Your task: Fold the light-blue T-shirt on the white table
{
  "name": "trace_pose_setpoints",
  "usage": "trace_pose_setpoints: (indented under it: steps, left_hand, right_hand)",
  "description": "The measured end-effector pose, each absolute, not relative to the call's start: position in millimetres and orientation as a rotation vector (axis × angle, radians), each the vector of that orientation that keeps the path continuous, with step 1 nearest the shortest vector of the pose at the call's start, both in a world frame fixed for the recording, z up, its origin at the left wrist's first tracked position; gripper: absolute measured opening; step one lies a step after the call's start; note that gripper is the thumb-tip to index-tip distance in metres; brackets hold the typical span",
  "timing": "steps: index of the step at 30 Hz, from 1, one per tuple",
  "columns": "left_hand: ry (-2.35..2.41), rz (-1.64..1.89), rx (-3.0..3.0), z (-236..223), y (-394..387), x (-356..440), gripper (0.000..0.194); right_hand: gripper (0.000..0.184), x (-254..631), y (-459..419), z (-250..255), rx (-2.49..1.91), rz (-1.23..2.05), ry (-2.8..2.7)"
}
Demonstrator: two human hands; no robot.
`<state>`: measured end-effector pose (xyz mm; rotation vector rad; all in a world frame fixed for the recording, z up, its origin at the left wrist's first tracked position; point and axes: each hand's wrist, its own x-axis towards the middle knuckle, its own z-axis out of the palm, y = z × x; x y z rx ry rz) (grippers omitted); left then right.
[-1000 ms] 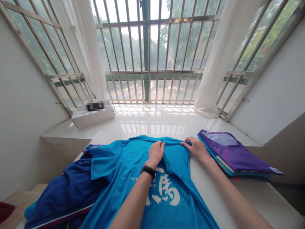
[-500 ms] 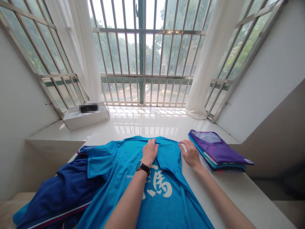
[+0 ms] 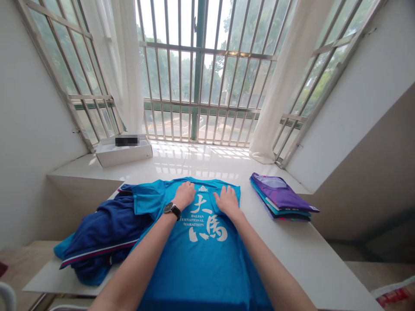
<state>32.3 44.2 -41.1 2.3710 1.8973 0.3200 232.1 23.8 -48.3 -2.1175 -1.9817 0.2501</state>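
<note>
On the white table (image 3: 285, 255), the blue marathon T-shirt (image 3: 201, 255) now lies flatter than a moment ago, its full print showing, beside a heap of navy clothing (image 3: 106, 229). The left hand (image 3: 183, 195) and right hand (image 3: 228, 202) rest open, palms down on the shirt's upper part, closer together than before and gripping nothing

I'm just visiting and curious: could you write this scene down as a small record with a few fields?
Left hand: flat on the blue T-shirt, wristwatch on the wrist
Right hand: flat on the same shirt
Shirt print: Dalian International Marathon
Left of shirt: rumpled navy garment
Right of shirt: folded garments, purple on top
Farther ahead: white box on a white ledge
</note>
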Motion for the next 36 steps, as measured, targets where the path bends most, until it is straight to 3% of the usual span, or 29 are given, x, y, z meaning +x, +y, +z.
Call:
trace_pose_setpoints:
  steps: [6, 19, 22, 24, 29, 33, 36]
  left_hand:
    - [2.024, 0.324, 2.324, -74, 32, 29, 0.064]
    - [2.023, 0.396, 2.334, -82, 59, 84, 0.068]
    - [2.01, 0.392, 2.326, -81, 60, 82, 0.068]
    - [1.998, 0.402, 2.323, -80, 60, 81, 0.067]
    - [1.982, 0.467, 2.304, -79, 61, 77, 0.06]
    - [1.964, 0.479, 2.267, -75, 62, 76, 0.058]
    - [1.947, 0.525, 2.229, -63, 58, 80, 0.058]
  right_hand:
    - [0.089, 215, 24, -77, -2.258, 0.27, -1.893]
    - [0.087, 281, 57, -74, -2.234, 0.324, -1.928]
    - [0.074, 283, 47, -59, -2.003, 0.38, -1.728]
    - [0.06, 295, 20, -48, -1.798, 0.365, -1.577]
    - [0.052, 355, -138, -54, -1.506, 0.557, -1.127]
    - [0.053, 384, -272, -92, -1.613, 0.558, -0.493]
    - [0.057, 382, -317, -116, -1.579, 0.692, -0.301]
